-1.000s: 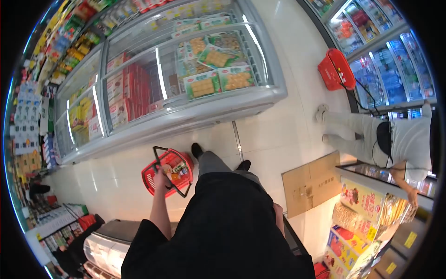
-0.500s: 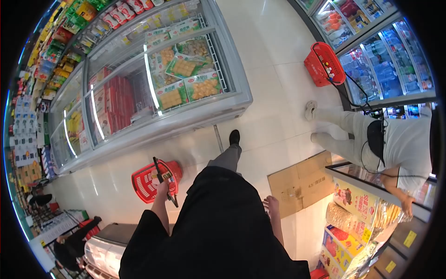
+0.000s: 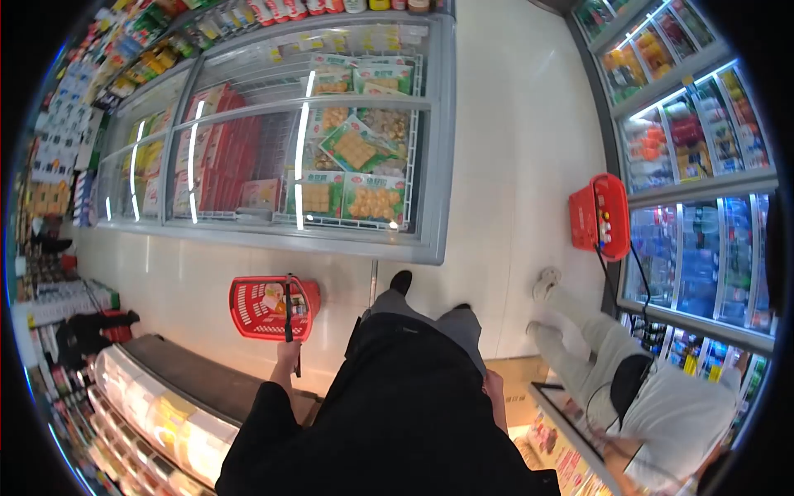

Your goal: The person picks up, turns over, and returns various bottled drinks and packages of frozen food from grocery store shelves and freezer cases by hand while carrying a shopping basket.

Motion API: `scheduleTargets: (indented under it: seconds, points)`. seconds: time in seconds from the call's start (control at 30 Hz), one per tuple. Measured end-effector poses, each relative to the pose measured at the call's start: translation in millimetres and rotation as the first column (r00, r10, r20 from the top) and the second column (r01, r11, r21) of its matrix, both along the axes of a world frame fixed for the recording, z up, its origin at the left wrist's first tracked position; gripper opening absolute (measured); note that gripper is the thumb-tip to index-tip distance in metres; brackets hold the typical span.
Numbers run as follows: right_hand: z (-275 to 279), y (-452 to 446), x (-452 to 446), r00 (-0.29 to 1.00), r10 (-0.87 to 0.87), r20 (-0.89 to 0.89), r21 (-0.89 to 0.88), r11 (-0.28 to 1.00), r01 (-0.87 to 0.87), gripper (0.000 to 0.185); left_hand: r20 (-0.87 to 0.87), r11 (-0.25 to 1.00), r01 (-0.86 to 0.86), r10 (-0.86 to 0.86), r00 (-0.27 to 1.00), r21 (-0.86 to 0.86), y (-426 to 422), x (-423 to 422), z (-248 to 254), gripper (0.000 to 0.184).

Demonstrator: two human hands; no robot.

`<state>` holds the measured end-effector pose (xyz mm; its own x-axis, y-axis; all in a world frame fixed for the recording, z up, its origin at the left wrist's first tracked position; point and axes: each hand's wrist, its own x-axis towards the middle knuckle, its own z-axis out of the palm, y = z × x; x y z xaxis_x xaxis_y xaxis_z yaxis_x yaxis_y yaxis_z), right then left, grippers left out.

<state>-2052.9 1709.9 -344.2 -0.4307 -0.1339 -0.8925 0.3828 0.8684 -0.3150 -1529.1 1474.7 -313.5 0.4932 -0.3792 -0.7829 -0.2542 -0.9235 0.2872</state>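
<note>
My left hand [image 3: 288, 355] is closed round the black handle of a red shopping basket [image 3: 273, 307], which hangs above the floor to my left with a few packages inside. My right hand [image 3: 494, 388] hangs at my right side beside the dark clothing; its fingers are too small and partly hidden to make out. In front stands a glass-topped chest freezer [image 3: 331, 240] with green and white food packs [image 3: 351, 147] and red boxes [image 3: 219, 153].
Another person [image 3: 645, 397] in light clothes stands at the right, beside a glass-topped case. A second red basket [image 3: 600, 217] is near the drinks coolers [image 3: 703, 198]. A lit display case [image 3: 165, 413] lies at the lower left. Cardboard [image 3: 514, 384] lies on the floor.
The view has turned, and the freezer now lies squarer ahead. My feet have shifted in a step. The right hand's visible spread fingers have dropped from clear view; the basket stays in my left hand.
</note>
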Motion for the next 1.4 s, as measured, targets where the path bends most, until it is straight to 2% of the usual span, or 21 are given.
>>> scheduleTargets:
  seconds: [0.03,0.1,0.13,0.23,0.33,0.37,0.53,0.6,0.67,0.73,0.77,0.8,0.87,0.93,1.0,1.1,1.2,1.23,1.33,1.37,1.4]
  points:
    - [-1.8,-15.1,-17.9,0.999,0.037,0.007,-0.011,0.999,-0.036,0.022,0.0,1.0,0.01,-0.01,1.0,0.009,9.2,-7.8,0.2,0.022]
    - [-17.0,-35.9,-64.2,0.864,0.489,-0.122,0.008,0.871,-0.492,0.029,0.017,1.0,0.02,-0.02,1.0,0.02,30.7,-29.3,-1.2,0.025]
    - [-28.3,-44.0,-92.3,0.839,0.531,-0.121,-0.009,0.845,-0.535,0.029,0.026,0.999,-0.031,0.031,0.999,0.005,41.7,-46.1,-3.9,0.025]
    - [-54.8,-92.7,-171.6,0.839,0.541,-0.059,-0.168,0.823,-0.543,0.027,0.185,0.983,0.155,-0.17,0.968,0.095,82.8,-93.3,-22.5,0.04]
    - [-66.7,-135.4,-248.5,0.978,0.148,0.145,-0.125,0.984,-0.13,0.036,0.212,0.986,0.107,-0.133,0.968,0.131,110.2,-165.1,-13.3,0.04]
    - [-69.9,-143.9,-273.6,0.969,0.146,0.2,-0.166,0.98,-0.113,0.043,0.177,0.987,0.122,-0.138,0.974,0.102,121.4,-185.6,-15.2,0.042]
    - [-50.6,-213.8,-358.7,0.952,0.288,0.104,-0.182,0.947,-0.266,0.036,0.175,0.968,0.179,-0.21,0.962,0.174,145.0,-295.9,-9.6,0.046]
    - [-61.9,-229.9,-389.6,0.928,0.351,0.123,-0.208,0.924,-0.322,0.035,0.077,0.96,0.194,-0.213,0.974,0.2,154.4,-329.7,-7.2,0.048]
    - [-50.5,-247.9,-404.0,0.925,0.363,0.111,-0.222,0.916,-0.333,0.035,0.062,0.953,0.199,-0.218,0.974,0.229,135.7,-371.5,25.9,0.047]
    - [-43.7,-266.6,-413.8,0.923,0.372,0.095,-0.235,0.91,-0.342,0.034,-0.191,0.904,0.212,-0.149,0.97,0.37,121.8,-401.0,36.2,0.045]
    - [-41.8,-274.0,-417.3,0.899,0.427,0.096,-0.221,0.89,-0.399,0.033,-0.307,0.915,0.221,-0.115,0.945,0.337,123.4,-407.9,27.2,0.043]
    - [-42.0,-276.9,-421.9,0.873,0.478,0.098,-0.201,0.868,-0.453,0.032,-0.31,0.919,0.207,-0.1,0.945,0.336,116.6,-418.3,30.4,0.043]
    - [-42.1,-289.2,-428.1,0.851,0.511,0.116,-0.156,0.856,-0.493,0.03,-0.506,0.86,0.286,-0.037,0.862,0.423,98.2,-441.6,37.2,0.043]
    - [-54.9,-313.0,-448.8,0.828,0.544,0.135,-0.106,0.839,-0.534,0.028,-0.581,0.837,0.28,0.055,0.812,0.47,102.9,-456.7,7.2,0.04]
    - [-77.3,-300.1,-480.0,0.651,0.757,-0.055,-0.18,0.634,-0.752,0.024,-0.705,0.837,0.276,0.171,0.688,0.473,96.4,-481.3,4.9,0.035]
    - [-94.6,-304.0,-535.6,0.277,0.902,-0.331,-0.173,0.231,-0.957,0.02,-0.716,0.85,0.238,0.21,0.665,0.47,85.6,-513.7,4.4,0.032]
    - [-125.2,-363.0,-575.1,-0.142,0.813,-0.565,-0.084,-0.228,-0.97,0.017,-0.684,0.866,0.202,0.198,0.702,0.458,60.1,-532.5,2.5,0.032]
    - [-130.5,-382.0,-590.3,-0.275,0.743,-0.61,-0.037,-0.374,-0.927,0.016,-0.621,0.863,0.203,0.151,0.769,0.462,56.4,-537.7,5.8,0.032]
    - [-29.9,-463.8,-545.9,-0.314,0.821,-0.477,-0.016,-0.365,-0.931,0.019,-0.429,0.861,0.214,0.006,0.903,0.462,51.1,-553.7,18.7,0.04]
    - [-10.5,-491.9,-536.1,-0.327,0.848,-0.418,0.006,-0.357,-0.934,0.021,-0.476,0.891,0.196,0.025,0.879,0.41,47.8,-556.9,24.8,0.045]
    - [-17.3,-513.3,-541.7,-0.366,0.841,-0.4,0.011,-0.394,-0.919,0.021,-0.391,0.878,0.092,0.114,0.913,0.471,48.4,-568.3,20.7,0.048]
